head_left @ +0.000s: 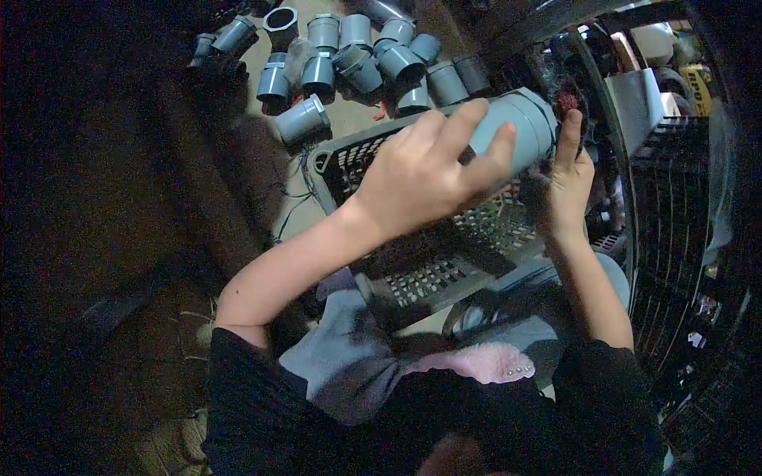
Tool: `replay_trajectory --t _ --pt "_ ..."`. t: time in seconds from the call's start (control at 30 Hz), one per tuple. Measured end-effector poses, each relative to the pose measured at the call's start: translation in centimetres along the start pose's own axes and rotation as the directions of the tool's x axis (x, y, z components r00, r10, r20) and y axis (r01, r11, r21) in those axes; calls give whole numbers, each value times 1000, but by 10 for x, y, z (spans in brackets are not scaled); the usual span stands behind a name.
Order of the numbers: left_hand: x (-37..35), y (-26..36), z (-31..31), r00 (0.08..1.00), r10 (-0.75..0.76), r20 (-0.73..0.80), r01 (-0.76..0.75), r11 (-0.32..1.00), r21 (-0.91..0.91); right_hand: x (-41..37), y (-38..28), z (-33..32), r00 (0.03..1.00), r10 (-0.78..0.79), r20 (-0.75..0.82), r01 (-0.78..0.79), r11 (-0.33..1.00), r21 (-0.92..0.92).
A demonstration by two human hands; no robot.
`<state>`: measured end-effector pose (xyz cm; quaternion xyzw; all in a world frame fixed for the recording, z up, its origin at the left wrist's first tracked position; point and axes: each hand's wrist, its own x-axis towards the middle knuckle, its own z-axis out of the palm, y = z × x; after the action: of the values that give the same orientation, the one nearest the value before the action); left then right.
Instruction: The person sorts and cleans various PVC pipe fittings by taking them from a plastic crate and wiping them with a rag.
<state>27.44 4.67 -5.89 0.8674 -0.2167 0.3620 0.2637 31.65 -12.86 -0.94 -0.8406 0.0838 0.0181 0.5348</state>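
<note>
A grey-blue plastic pipe fitting (520,127) is held up over the right part of a dark slatted crate (452,297). My left hand (432,163) lies across the fitting's near left side, thumb and fingers curved round it and slightly blurred. At the fitting's right end is my right hand (567,174), with one finger raised against a dark, fuzzy thing with a red patch (568,99). The rest of its fingers are hidden or in shadow, so their grip cannot be made out.
Several grey fittings (355,32) stand and lie on the floor beyond the crate; one (302,119) lies near its back left corner. Dark racks (671,198) line the right side. My legs (337,349) are close to the crate's near side.
</note>
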Motion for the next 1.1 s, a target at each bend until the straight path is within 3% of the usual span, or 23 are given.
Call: replay_trajectory --t 0.13,0.23,0.3,0.37,0.47,0.5,0.6,0.7,0.8,0.9,1.0,1.07,1.1 --pt "-1 4 1 989 147 -11 -145 982 124 -2 -8 6 999 -4 -41 7 997 73" --pt "-1 0 -5 987 153 56 -156 986 58 -1 -8 4 999 27 -24 -26 997 73" --pt "1 0 2 994 -58 -89 30 955 -294 4 -2 -2 999 22 23 -24 998 65" --pt "1 7 -4 960 -278 14 244 817 -523 7 3 -3 1000 20 21 -21 999 25" --pt "-3 17 0 879 -403 253 471 662 -583 4 -3 0 1000 20 12 -20 1000 -12" --pt "-3 13 4 937 -323 134 344 785 -515 3 -6 1 1000 18 8 -18 1000 -22" --pt "-3 7 -2 957 -250 148 291 824 -486 11 7 -3 998 38 43 -37 999 -38" --pt "-2 -4 2 995 33 99 -11 976 -216 8 -3 1 999 15 35 -18 996 86" --pt "-4 -3 1 988 131 83 -128 991 -43 6 -5 3 999 36 5 -36 999 31" --pt "2 -8 -8 938 306 162 -325 939 112 11 2 -3 995 82 59 -85 996 37" --pt "3 -10 -12 925 286 250 -269 958 -99 11 1 -3 997 66 51 -66 998 11" --pt "-4 -3 -1 995 -24 98 64 901 -428 11 -2 -4 993 111 50 -113 993 33" --pt "-5 1 1 983 -142 119 184 834 -520 10 -2 -4 990 136 49 -138 989 46"
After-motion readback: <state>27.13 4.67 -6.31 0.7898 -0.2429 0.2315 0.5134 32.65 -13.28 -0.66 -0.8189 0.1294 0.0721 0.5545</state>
